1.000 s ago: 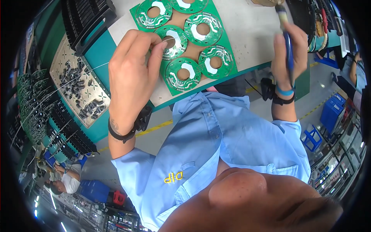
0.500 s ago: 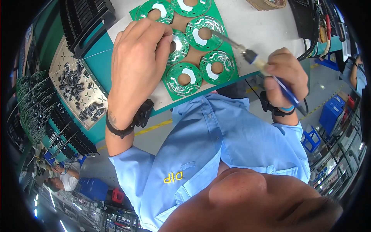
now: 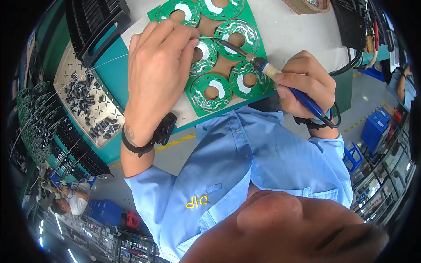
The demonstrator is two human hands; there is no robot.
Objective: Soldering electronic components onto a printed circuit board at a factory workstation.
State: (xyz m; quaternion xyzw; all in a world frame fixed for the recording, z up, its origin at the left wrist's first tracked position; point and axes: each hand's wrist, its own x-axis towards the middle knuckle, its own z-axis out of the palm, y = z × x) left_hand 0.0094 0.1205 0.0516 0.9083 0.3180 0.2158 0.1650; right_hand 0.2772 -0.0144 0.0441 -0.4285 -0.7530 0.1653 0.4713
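My right hand [image 3: 309, 81] grips a soldering iron [image 3: 302, 97] with a blue handle. Its thin dark tip reaches left over a panel of green circuit boards [image 3: 199, 101], each round with a hole and white patches. A fine solder wire [image 3: 109, 60] runs from the left into my left hand [image 3: 158, 74], whose thumb and fingers are pinched on it. The wire's end sticks out past the fingertips and comes close to the iron's tip; whether they touch is too small to tell. My left hand hides part of the panel's left side.
Left of my forearm, a perforated metal tray [image 3: 72, 56] carries loose black components [image 3: 81, 98]. A black slotted rack [image 3: 94, 28] stands at the far left, with upright circuit boards [image 3: 33, 125] nearer. A basket [image 3: 312, 5] and cables are far right. Another person [image 3: 76, 202] works at lower left.
My right hand has swung the soldering iron left and inward, bringing its tip close to the solder wire at my left fingertips. The panel has shifted slightly right; my left hand has barely moved.
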